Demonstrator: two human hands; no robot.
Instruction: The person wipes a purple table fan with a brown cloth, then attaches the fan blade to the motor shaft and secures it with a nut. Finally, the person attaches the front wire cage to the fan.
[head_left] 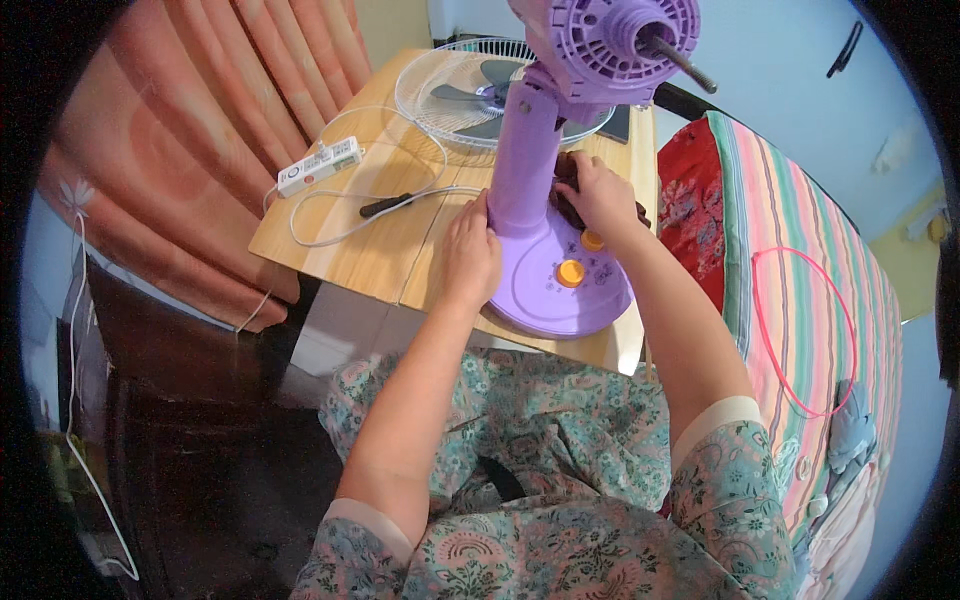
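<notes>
A purple electric fan (pixel 528 150), stripped of its front grille and blade, stands upright on the wooden table, its bare metal shaft (pixel 683 65) pointing right. Yellow-orange knobs (pixel 570 273) sit on its round base. On the left side of the post's foot, my left hand (pixel 470 252) holds the fan, its fingers pressed along it. My right hand (pixel 600 195) is closed on a dark brown cloth (pixel 570 175) against the right side of the post; part of the cloth is hidden by the hand.
Behind the fan, a wire grille (pixel 415 85) lies on the table (pixel 340 225) with a grey fan blade (pixel 490 95) in it. A white power strip (pixel 318 166) and its looped cord lie at left, beside a peach curtain (pixel 190 130). On the right stands a striped bed (pixel 800 300) with a pink hoop (pixel 762 325).
</notes>
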